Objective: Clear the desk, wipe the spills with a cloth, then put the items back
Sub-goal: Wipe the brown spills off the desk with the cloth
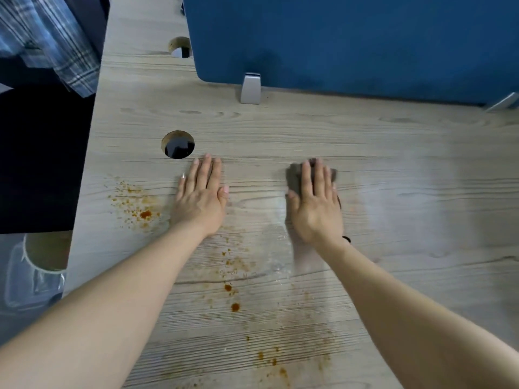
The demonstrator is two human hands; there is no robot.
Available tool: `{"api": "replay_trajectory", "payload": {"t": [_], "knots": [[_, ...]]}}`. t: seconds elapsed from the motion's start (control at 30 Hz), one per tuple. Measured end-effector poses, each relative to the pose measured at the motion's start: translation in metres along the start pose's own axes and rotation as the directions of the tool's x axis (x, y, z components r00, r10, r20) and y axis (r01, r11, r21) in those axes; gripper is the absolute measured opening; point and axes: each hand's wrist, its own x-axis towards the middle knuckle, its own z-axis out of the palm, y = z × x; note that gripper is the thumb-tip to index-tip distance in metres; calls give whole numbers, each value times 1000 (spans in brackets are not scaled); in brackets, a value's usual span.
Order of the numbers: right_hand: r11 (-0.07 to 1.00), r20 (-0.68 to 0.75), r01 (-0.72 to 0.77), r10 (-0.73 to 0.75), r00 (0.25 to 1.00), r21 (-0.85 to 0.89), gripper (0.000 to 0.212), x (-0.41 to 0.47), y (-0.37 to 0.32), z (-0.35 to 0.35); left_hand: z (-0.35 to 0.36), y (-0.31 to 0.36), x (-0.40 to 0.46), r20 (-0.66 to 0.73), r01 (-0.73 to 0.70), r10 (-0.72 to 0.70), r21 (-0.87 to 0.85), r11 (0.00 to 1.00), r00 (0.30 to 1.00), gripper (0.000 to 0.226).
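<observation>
A pale wood-grain desk [309,130] filled most of the head view, with a blue divider panel [351,37] standing along its far edge on a grey metal foot [250,88]. Orange-brown spills [233,293] lay scattered across the near and left parts of the surface, the densest patch [141,210] just left of the left hand [200,197]. That hand rested flat on the desk, palm down, fingers straight and close together, its fingertips near a round cable hole [178,145]. The right hand [316,204], well apart from the left, pressed flat on a grey cloth [295,176], fingers extended over it. The cloth was largely covered by the hand and blurred, so its outline and folds could not be made out. A paler streak ran along the desk to the right of the cloth. Both forearms reached forward from the bottom edge, cut off by the frame. At the left margin, plaid fabric [56,37] and a clear container [33,276] were only partly visible.
</observation>
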Motion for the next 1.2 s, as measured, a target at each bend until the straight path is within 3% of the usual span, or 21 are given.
{"api": "replay_trajectory", "payload": {"t": [0.1, 0.17, 0.27, 0.37, 0.43, 0.5, 0.6, 0.67, 0.73, 0.8, 0.87, 0.93, 1.07, 1.13, 1.2], "knots": [[972, 81, 232, -234, 969, 32, 62, -13, -16, 11, -2, -1, 1, 20, -2, 2, 1, 1000, 1000, 56], [966, 90, 256, -259, 962, 40, 61, -6, 3, 6, -2, -1, 1, 25, 1, -1, 4, 1000, 1000, 56], [995, 25, -29, 27, 999, 96, 60, 0, 43, -9, -3, 0, 3, 19, 7, -7, 12, 1000, 1000, 56], [962, -31, -264, 266, 963, 73, 61, -2, 43, -13, -2, 1, 1, 11, 8, -8, 29, 1000, 1000, 56], [982, -5, -183, 183, 983, 45, 61, -7, 16, -8, -2, 1, 1, 9, 2, -2, 39, 999, 1000, 56], [998, 67, 34, -37, 997, 49, 60, -20, -8, 0, -3, 1, 1, 20, 7, -7, 33, 999, 1000, 56], [973, 115, 214, -223, 968, 84, 58, -18, 4, 0, -6, 2, 0, 41, 8, -9, 29, 1000, 999, 56], [988, 47, 136, -140, 989, 72, 59, -7, 26, -1, -6, 2, 0, 35, 8, -9, 28, 1000, 999, 57], [990, -24, -96, 99, 995, 100, 59, 1, 38, -5, -5, 2, 1, 17, 3, -4, 31, 1000, 1000, 56], [970, -53, -226, 231, 972, 88, 60, 1, 26, -3, -4, 1, 0, 10, 0, -1, 30, 1000, 1000, 56], [985, -29, -162, 164, 986, 59, 61, -6, -2, 1, -3, 1, 1, 16, -3, 3, 20, 1000, 1000, 56], [998, 10, 29, -29, 1000, 53, 61, -18, -31, 11, -4, 1, 0, 13, -7, 7, 4, 1000, 1000, 57], [949, 133, 314, -316, 939, 43, 62, -24, -39, 18, -14, -1, -11, -22, -64, 63, -37, 997, 998, 56], [947, 131, 320, -321, 938, 32, 62, -3, -24, 12, -19, -7, -23, -60, -84, 82, -32, 996, 995, 55], [981, 94, 186, -191, 977, 63, 61, 22, -14, 6, -21, -14, -37, -87, -58, 54, -44, 997, 995, 53]]}}
